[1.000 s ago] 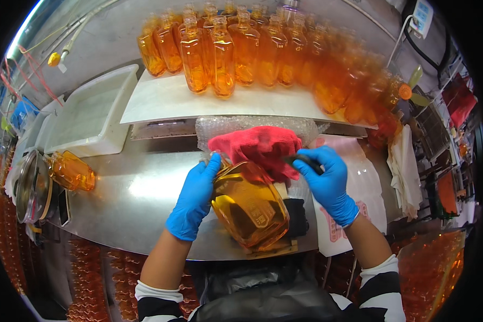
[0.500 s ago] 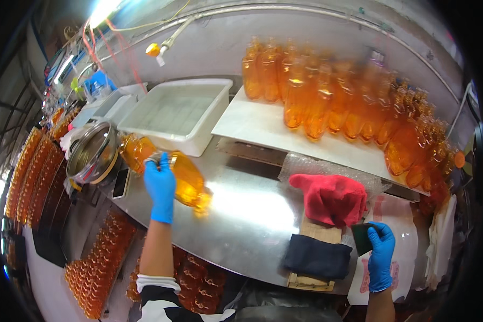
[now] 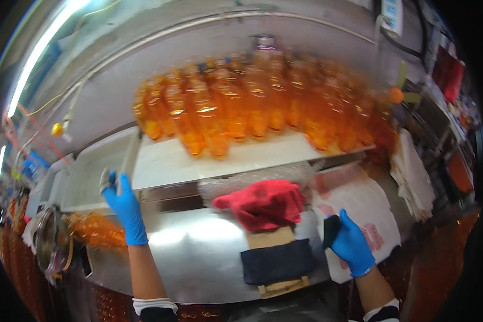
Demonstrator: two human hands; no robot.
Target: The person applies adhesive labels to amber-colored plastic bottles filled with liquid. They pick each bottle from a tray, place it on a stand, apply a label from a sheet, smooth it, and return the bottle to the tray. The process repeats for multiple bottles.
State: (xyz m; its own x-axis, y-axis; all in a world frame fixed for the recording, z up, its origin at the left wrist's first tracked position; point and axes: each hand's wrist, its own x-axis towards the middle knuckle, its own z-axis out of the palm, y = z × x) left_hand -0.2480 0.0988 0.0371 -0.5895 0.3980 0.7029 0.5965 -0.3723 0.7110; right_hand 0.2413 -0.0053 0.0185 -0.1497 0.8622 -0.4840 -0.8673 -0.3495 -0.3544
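The left hand [image 3: 126, 209] holds its fingers spread, a pale cover on one; the right hand [image 3: 353, 244] pinches a dark pad [image 3: 331, 232] above a white sheet [image 3: 383, 206]. The pad looks light and flexible, best held by its edge. Beside the left wrist, blurred amber bottles [image 3: 99, 229] lie on the table [image 3: 198, 268]; probably smooth, breakable glass, slippery in gloves, safest gripped around the body.
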